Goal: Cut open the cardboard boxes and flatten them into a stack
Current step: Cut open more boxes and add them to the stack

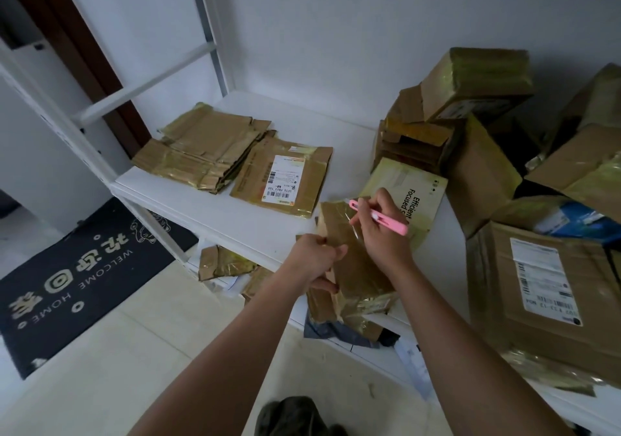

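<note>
White shelf (235, 220) against a bare white wall, doormat (84, 267) on the tiled floor below. At right, heaped high: a pile (504, 153) of taped boxes, seemingly uncut, clearly the greater share of the work left. At rear left, flattened and laid down: a stack (201, 150) of cardboard, with one labelled sheet (285, 177) just beside it, not yet on top. By rough judgement, well under halfway. At the shelf's front edge, in hand: a small brown box (353, 267), creased, wrapped in glossy yellowed tape, still partly closed, resting against a pale printed carton (420, 193). Left hand (312, 261) clasped round the box's near side, steadying. Right hand (379, 230) clenched on a pink cutter (379, 217), tip at the box's top edge; blade too small to make out.
</note>
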A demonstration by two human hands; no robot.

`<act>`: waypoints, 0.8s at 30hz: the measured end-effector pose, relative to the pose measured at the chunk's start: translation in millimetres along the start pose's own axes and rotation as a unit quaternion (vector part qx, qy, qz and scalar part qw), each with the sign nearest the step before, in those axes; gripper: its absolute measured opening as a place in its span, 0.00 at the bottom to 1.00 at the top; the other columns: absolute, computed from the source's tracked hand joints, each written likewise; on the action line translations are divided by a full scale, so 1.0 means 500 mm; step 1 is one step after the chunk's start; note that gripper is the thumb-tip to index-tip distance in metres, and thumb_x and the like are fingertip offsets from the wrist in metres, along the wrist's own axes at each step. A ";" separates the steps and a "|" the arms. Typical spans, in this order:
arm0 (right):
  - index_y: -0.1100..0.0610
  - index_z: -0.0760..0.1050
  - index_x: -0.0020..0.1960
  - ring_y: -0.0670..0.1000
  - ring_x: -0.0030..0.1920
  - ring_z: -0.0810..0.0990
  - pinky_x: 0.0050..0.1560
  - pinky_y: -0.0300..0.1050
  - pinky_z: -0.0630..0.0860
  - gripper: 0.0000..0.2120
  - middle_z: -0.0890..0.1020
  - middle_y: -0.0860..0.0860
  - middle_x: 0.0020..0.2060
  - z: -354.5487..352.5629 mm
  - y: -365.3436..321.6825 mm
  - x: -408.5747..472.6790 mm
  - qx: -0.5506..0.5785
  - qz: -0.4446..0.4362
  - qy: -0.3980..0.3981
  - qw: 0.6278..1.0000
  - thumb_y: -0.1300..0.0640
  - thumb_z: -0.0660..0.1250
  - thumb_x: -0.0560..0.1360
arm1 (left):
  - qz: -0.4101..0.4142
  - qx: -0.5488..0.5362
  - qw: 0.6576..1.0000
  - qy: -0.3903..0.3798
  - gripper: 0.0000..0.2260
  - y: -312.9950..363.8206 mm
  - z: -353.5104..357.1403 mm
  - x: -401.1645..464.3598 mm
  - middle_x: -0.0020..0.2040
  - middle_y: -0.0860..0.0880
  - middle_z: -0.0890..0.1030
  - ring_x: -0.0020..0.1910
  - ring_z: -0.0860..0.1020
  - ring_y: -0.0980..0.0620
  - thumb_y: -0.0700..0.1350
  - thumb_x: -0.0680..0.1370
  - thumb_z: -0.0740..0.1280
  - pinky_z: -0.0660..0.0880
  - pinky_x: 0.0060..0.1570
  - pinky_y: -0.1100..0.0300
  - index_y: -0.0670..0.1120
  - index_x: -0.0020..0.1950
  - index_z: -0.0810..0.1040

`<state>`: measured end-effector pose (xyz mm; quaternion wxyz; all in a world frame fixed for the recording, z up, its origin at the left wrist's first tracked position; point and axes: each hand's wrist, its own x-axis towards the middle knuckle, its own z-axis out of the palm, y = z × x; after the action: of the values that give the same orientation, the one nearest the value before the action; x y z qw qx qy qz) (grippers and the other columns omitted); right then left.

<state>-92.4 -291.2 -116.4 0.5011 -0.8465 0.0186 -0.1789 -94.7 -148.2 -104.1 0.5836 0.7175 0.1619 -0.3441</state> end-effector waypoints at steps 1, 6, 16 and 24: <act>0.56 0.68 0.44 0.45 0.38 0.83 0.37 0.46 0.80 0.08 0.81 0.46 0.33 0.001 -0.001 0.000 -0.012 -0.003 -0.004 1.000 0.57 0.62 0.81 | 0.000 0.001 1.000 0.000 0.24 0.001 0.000 -0.002 0.61 0.40 0.78 0.58 0.79 0.38 0.46 0.78 0.70 0.83 0.35 0.51 0.41 0.72 0.70; 0.57 0.67 0.43 0.43 0.35 0.80 0.36 0.47 0.79 0.09 0.77 0.44 0.32 -0.001 -0.006 -0.001 -0.020 -0.004 -0.025 0.999 0.59 0.61 0.82 | 0.001 0.006 1.000 0.005 0.23 0.003 0.000 -0.011 0.60 0.40 0.79 0.56 0.80 0.38 0.47 0.78 0.70 0.83 0.42 0.45 0.41 0.71 0.71; 0.63 0.66 0.40 0.44 0.31 0.75 0.30 0.38 0.72 0.11 0.73 0.51 0.29 -0.039 0.002 -0.051 -0.020 -0.021 -0.027 0.999 0.63 0.61 0.81 | 0.004 0.017 0.999 0.035 0.21 0.003 0.013 -0.016 0.58 0.40 0.80 0.49 0.83 0.39 0.47 0.78 0.70 0.84 0.40 0.47 0.41 0.68 0.73; 0.60 0.64 0.38 0.51 0.28 0.69 0.29 0.44 0.67 0.13 0.71 0.59 0.29 -0.052 -0.004 -0.112 -0.018 0.005 -0.065 0.998 0.62 0.60 0.81 | 0.015 0.047 0.997 0.062 0.20 0.007 0.020 -0.022 0.58 0.40 0.80 0.40 0.85 0.41 0.47 0.78 0.71 0.83 0.44 0.47 0.39 0.66 0.74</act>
<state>-153.3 -300.2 -119.2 0.4866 -0.8652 -0.0063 -0.1208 -103.3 -156.5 -94.8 0.5433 0.7664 0.1702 -0.2975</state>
